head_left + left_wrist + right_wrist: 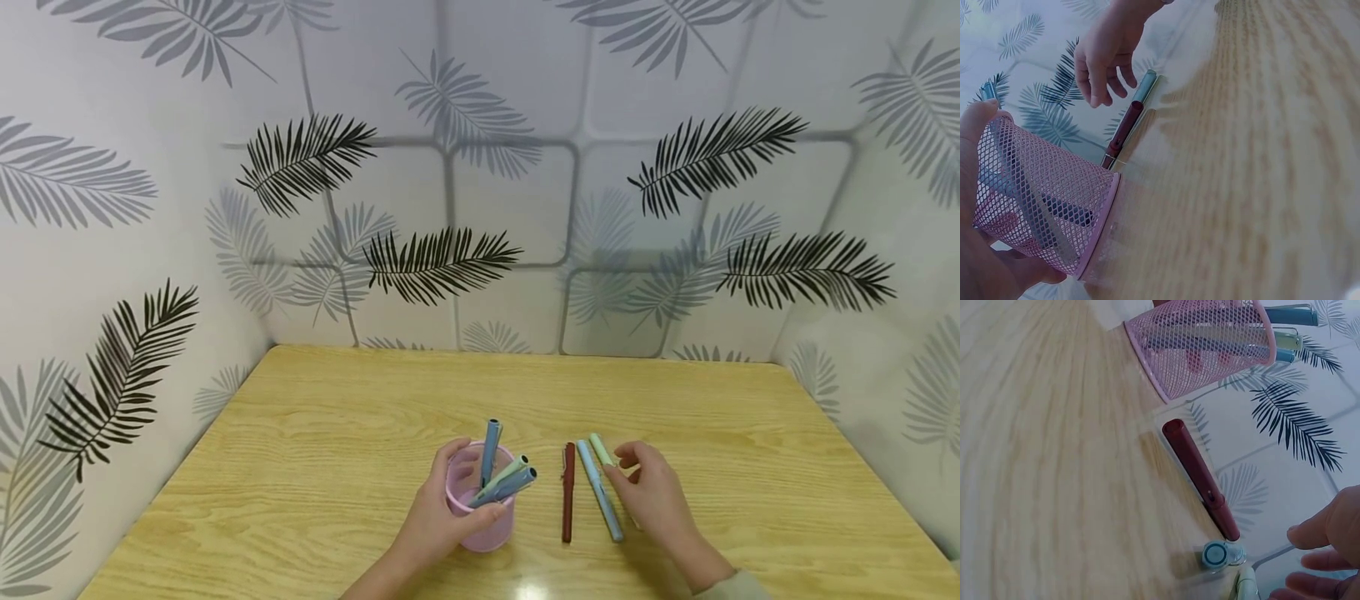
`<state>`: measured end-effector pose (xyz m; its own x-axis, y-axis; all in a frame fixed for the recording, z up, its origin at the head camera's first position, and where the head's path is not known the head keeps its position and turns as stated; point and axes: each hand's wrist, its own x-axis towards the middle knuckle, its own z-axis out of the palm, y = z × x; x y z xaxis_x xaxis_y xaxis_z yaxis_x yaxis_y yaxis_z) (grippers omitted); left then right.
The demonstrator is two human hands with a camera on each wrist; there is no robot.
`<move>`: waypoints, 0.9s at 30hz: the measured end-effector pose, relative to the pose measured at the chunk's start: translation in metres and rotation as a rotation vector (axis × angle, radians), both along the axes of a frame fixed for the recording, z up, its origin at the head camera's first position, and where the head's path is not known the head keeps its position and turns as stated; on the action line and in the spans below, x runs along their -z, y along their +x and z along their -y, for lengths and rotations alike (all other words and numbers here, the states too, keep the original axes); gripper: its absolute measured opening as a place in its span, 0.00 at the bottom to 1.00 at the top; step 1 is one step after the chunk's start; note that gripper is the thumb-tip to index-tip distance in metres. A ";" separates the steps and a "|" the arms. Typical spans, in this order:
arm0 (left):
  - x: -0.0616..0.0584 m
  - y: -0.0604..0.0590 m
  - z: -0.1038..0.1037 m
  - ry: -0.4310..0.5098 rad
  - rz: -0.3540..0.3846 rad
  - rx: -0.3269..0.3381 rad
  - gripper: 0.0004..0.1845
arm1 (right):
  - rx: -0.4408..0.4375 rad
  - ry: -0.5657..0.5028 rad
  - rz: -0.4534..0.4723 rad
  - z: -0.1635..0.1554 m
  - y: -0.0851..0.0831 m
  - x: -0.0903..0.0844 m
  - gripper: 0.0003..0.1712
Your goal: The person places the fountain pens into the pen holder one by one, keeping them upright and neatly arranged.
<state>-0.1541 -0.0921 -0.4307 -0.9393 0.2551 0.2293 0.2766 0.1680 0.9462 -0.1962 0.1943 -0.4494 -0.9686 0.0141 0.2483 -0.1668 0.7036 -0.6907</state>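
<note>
Wood-grain counter (300, 433): left hand (438, 517) gripping pink mesh pen cup (487, 533) lower center, right hand (656, 496) hovering loose and empty by light-green pen (598, 443), farther right. Imo you're wanting a mid-barrel pinch.

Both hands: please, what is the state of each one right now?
Left hand: closed, holding the pink mesh cup.
Right hand: open, holding nothing, near the light green pen.

L hand (441, 517) bare, R hand (654, 493) bare, lt grey-green R sleeve (733, 587)
</note>
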 end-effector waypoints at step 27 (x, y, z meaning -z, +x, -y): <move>0.034 -0.016 0.004 -0.001 -0.051 -0.001 0.42 | -0.018 0.214 0.158 -0.009 -0.011 0.008 0.25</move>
